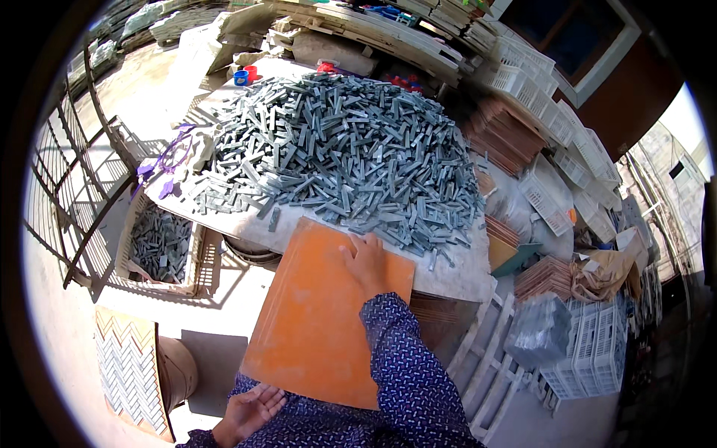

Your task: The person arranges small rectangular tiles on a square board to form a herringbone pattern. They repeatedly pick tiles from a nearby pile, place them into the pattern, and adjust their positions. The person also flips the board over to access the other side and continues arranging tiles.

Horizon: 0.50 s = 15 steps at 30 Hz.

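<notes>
A flat orange board (pixel 314 306) lies tilted in front of me, its near end over my lap and its far end at the table's edge. My right hand (pixel 364 266) is closed on its far edge, thumb on the orange face and fingers reaching over the rim. Close to the near left corner is my left hand (pixel 252 412), palm up, fingers stretched out and holding nothing. Just past the board, a big heap of small grey stone strips (pixel 336 142) covers most of the table (pixel 291 224).
A crate of grey strips (pixel 196 257) stands left of the table. Below it, a panel with a herringbone pattern (pixel 131 366) rests against a round drum (pixel 178 369). White plastic crates (pixel 590 351) and stacked brown boards (pixel 508 131) are at right. A metal rack (pixel 75 179) stands far left.
</notes>
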Available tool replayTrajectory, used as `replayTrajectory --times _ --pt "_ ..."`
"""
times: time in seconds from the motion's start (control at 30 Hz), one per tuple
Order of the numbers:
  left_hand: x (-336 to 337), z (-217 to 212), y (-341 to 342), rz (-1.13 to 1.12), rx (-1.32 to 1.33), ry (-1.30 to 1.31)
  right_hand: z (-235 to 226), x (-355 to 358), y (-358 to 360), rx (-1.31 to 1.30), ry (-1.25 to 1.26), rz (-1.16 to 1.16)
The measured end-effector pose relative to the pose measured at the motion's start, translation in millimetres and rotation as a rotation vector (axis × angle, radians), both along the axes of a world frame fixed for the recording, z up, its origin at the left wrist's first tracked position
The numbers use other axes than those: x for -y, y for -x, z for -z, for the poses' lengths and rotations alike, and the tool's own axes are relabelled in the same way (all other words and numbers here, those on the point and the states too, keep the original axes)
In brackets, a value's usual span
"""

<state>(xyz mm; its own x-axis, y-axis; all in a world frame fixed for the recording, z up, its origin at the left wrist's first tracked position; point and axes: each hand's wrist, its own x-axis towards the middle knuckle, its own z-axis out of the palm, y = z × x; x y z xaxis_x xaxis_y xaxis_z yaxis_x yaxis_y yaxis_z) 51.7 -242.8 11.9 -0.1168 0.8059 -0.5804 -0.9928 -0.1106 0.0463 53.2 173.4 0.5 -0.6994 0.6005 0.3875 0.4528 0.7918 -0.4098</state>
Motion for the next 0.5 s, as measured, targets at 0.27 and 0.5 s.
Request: replayTrajectory --times 0.27,0.5 --pt "0 -10 10 0.079 -0.133 0.138 0 8 -1 0.009 0.011 -0.059" --pt "-12 -19 121 0.477 -0.899 0.381 17 35 -33 0.172 -0.186 0.067"
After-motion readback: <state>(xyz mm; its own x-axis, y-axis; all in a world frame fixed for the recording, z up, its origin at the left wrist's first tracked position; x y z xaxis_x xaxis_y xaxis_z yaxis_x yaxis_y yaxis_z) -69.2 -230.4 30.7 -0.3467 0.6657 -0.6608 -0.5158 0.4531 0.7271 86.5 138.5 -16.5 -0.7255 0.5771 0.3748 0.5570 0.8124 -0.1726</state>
